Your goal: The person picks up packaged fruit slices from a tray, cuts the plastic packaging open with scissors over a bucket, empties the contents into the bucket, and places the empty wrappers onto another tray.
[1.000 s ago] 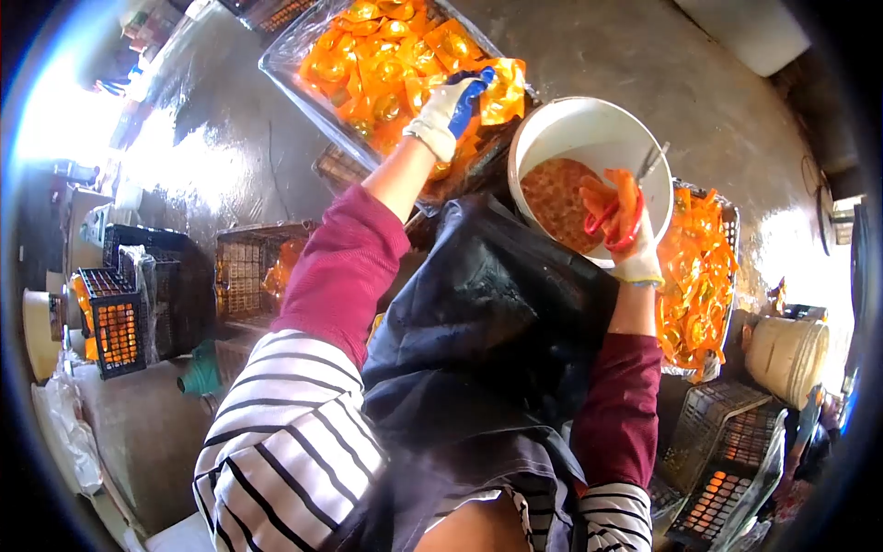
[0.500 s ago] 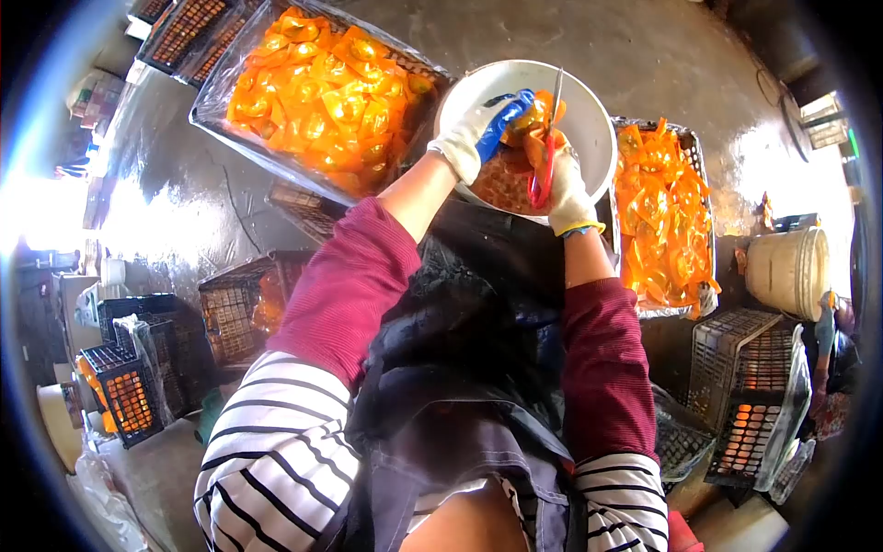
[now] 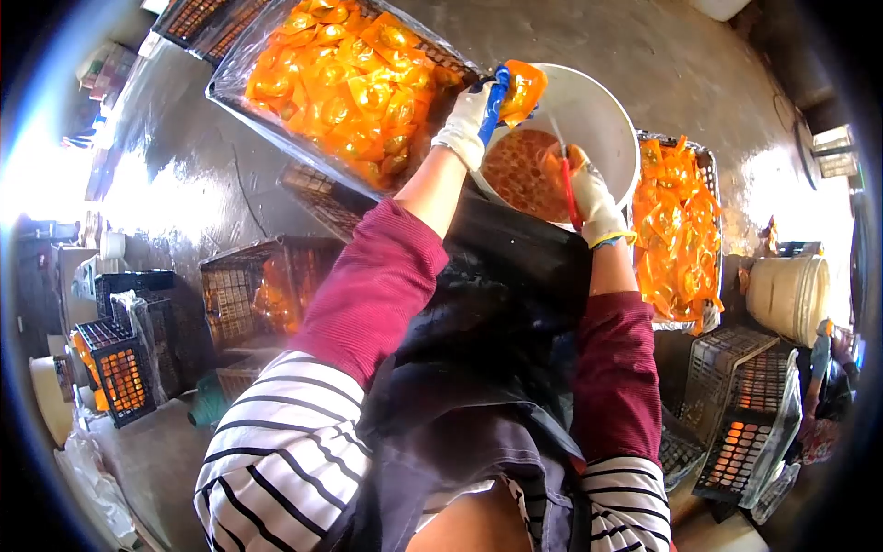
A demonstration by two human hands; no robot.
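My left hand (image 3: 474, 112), in a white and blue glove, grips a shiny orange plastic packet (image 3: 525, 90) over the left rim of a white bucket (image 3: 598, 97). Reddish-brown contents, perhaps liquid with small lumps, lie inside the bucket. My right hand (image 3: 596, 198), gloved in white with a yellow cuff, is closed around red-handled scissors (image 3: 569, 189) at the bucket's right side. Their blade points up and is blurred. Something orange shows at the right fingertips; whether it is stained glove or plastic I cannot tell.
Left of the bucket stands a plastic-lined crate (image 3: 225, 99) heaped with orange packets. On its right, another crate (image 3: 710, 170) holds crumpled orange plastic pieces (image 3: 676, 221). More crates (image 3: 225, 308) and a cream bucket (image 3: 789, 293) stand around on the wet floor.
My hands have moved apart. The left has carried the orange packet leftward and up to the bucket's rim; the right, with the scissors, has shifted right and down. The view has shifted slightly.
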